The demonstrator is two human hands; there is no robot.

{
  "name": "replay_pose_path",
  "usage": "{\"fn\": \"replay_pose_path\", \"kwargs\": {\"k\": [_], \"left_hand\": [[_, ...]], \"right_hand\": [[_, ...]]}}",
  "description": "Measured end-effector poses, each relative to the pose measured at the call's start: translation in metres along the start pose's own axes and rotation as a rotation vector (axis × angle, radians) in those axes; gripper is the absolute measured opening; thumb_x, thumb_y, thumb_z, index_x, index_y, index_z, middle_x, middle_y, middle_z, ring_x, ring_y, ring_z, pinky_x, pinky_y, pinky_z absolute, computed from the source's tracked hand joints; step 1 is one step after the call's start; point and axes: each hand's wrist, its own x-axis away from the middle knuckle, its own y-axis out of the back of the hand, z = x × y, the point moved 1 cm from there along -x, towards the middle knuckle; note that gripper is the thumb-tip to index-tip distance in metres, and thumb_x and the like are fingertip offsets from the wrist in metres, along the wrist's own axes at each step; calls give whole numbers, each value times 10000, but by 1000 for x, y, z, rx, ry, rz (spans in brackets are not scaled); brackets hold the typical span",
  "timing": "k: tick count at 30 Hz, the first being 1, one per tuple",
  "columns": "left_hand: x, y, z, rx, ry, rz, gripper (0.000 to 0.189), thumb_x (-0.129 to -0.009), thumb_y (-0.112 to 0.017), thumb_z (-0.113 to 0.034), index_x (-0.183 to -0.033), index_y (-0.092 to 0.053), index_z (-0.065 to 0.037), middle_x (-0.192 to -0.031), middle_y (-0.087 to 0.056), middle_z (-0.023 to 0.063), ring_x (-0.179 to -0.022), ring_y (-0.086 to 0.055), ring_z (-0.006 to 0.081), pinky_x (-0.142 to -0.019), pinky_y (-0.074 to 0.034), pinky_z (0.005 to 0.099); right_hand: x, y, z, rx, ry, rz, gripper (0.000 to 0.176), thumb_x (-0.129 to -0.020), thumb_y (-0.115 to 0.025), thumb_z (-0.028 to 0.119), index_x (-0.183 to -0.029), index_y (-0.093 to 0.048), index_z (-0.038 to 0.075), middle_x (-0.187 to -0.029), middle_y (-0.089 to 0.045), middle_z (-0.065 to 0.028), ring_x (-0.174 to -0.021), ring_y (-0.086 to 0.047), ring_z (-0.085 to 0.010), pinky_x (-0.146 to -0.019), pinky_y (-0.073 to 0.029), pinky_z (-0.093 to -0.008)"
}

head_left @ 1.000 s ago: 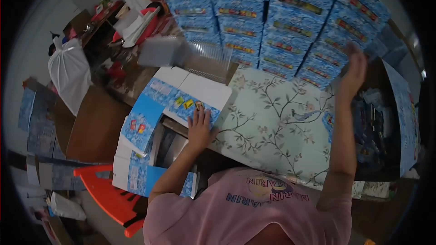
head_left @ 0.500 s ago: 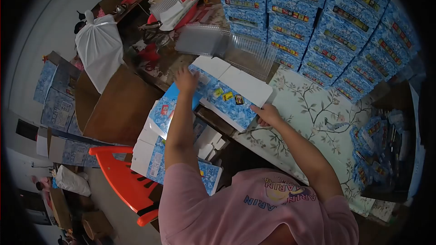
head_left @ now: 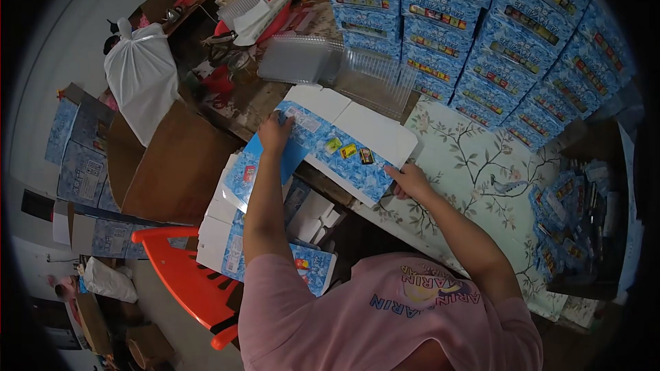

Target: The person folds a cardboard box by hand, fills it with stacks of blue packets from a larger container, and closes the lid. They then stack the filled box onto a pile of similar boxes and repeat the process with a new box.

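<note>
A folding carton [head_left: 323,139] with a blue ice-pattern print and white flaps lies across the table edge in front of me. My right hand [head_left: 410,182] pinches its near right corner, thumb on top. At the opposite end, my left hand [head_left: 275,132] has its fingers curled over the carton's left edge. Under that hand and forearm are more printed carton blanks [head_left: 234,251], spread from the table edge down toward the chair. Clear plastic trays [head_left: 300,59] lie just beyond the carton.
Stacked blue boxes [head_left: 440,20] rise at the back right. A floral cloth [head_left: 474,165] covers the table on the right, beside a box of small packets [head_left: 560,213]. An orange chair [head_left: 182,275], a brown cardboard box [head_left: 175,168] and a white bag [head_left: 143,79] stand left.
Both hands stay on the carton. My left hand has shifted slightly left and down, and the carton's near right corner has moved slightly toward me.
</note>
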Motion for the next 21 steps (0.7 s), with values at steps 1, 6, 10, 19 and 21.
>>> {"fn": "replay_pose_path", "kwargs": {"k": [1,6,10,19,21], "left_hand": [[-2,1,-1,1,-7,-1,509,-717,-683,-398,-1068,-604,-38,-994,-617,161,-946,-572,350,-810,-452,428],[-12,6,1,125,89,51,601,-656,-737,-405,-1064,-607,18,-978,-633,203,-903,-611,328,-783,-475,388],[-38,-3,13,133,198,143,614,-588,-784,-428,-976,-638,24,-965,-631,191,-906,-608,322,-776,-484,403],[-44,11,29,185,262,329,517,-577,-789,-385,-847,-664,38,-788,-658,176,-740,-639,297,-672,-497,381],[-42,11,30,223,231,353,483,-577,-786,-351,-863,-666,20,-776,-658,163,-746,-640,293,-679,-493,384]], "right_hand": [[2,0,1,-21,2,-10,491,-855,-554,422,-943,-599,-59,-575,-582,-120,-441,-580,-170,-400,-486,-276],[-2,1,-2,1,12,9,488,-855,-557,413,-928,-597,-68,-572,-582,-123,-436,-579,-172,-392,-486,-281],[-1,1,0,-5,6,11,484,-853,-561,409,-915,-600,-69,-577,-586,-125,-441,-587,-177,-395,-495,-289],[-6,3,-6,-13,16,16,479,-851,-563,408,-905,-604,-66,-566,-587,-119,-443,-598,-185,-394,-501,-287],[-5,2,-6,-16,22,18,476,-852,-561,406,-905,-605,-65,-565,-587,-119,-443,-599,-185,-394,-501,-287]]}}
